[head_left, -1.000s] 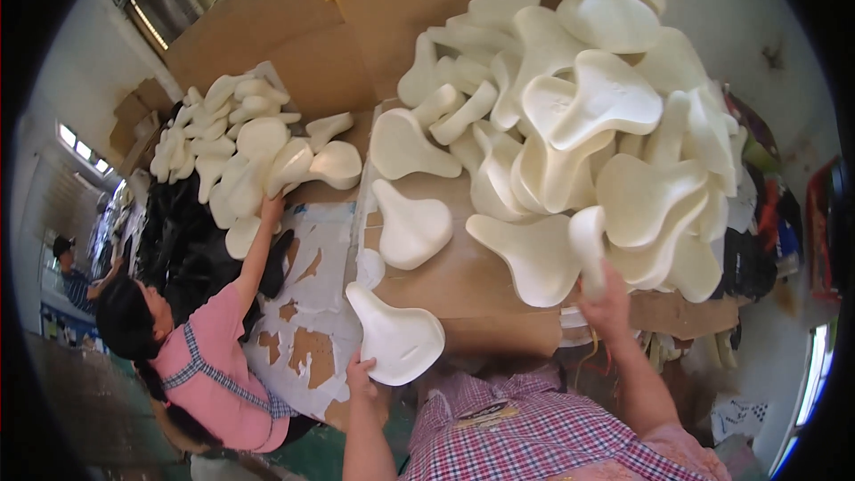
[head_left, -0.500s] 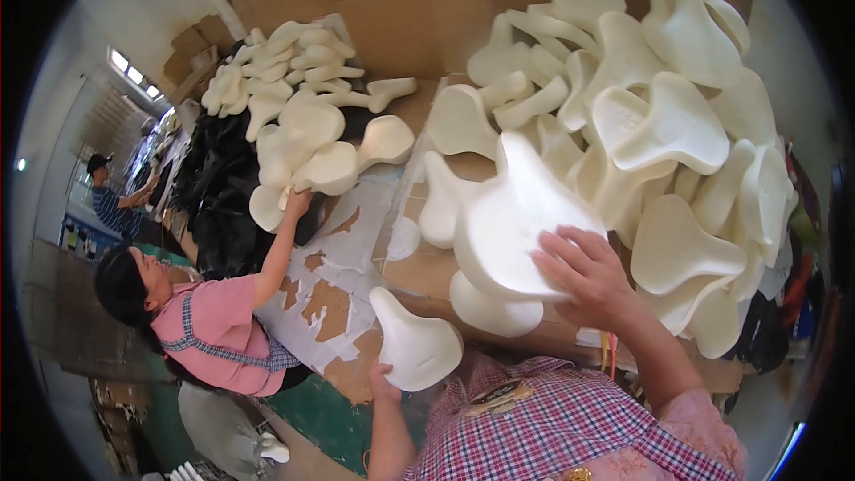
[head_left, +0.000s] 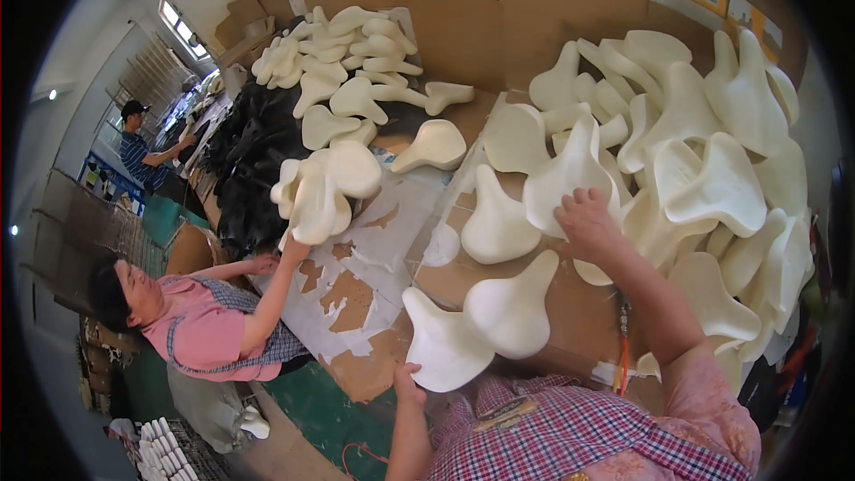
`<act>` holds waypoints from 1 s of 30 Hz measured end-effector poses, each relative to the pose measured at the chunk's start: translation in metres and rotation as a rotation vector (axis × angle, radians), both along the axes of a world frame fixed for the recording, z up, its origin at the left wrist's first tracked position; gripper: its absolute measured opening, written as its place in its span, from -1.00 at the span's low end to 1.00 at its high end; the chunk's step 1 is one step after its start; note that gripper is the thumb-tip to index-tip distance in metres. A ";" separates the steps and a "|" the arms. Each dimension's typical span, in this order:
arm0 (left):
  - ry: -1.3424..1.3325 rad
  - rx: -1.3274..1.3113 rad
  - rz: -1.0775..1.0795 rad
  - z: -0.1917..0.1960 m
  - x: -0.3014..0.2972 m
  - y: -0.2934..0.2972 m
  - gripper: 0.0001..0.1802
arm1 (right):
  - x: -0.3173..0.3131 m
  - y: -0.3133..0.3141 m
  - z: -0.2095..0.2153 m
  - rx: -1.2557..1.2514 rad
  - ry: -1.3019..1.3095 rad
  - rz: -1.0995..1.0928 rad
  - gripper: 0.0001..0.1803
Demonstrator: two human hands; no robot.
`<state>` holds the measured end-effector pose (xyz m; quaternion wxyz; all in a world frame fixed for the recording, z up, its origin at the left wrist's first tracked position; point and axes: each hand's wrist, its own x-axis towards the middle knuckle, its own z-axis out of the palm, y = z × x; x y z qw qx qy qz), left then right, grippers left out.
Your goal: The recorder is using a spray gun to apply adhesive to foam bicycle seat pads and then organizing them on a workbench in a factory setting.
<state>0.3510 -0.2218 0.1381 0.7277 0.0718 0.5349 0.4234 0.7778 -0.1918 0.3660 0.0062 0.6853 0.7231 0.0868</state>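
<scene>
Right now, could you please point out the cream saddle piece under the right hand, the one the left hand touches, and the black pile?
Upright saddle piece (head_left: 563, 185), head view, broad face.
Near saddle piece (head_left: 443, 349), head view, wide end.
Black pile (head_left: 254, 169), head view, middle.

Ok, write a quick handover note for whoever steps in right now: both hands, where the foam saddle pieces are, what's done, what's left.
Left hand: gripping the near edge of a cream foam saddle piece at the front of the cardboard worktop.
Right hand: resting on top of an upright saddle piece at the edge of the big heap.
Done: two loose pieces lie out front, the held one and another touching it.
Left: the heap on the right looks largely unsorted.
Nearby: a co-worker handles a separate stack across the table.
</scene>
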 end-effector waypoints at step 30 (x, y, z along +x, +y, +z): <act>-0.112 -0.030 -0.351 -0.030 -0.032 0.174 -0.35 | -0.087 0.109 -0.029 0.221 1.389 -0.465 -0.11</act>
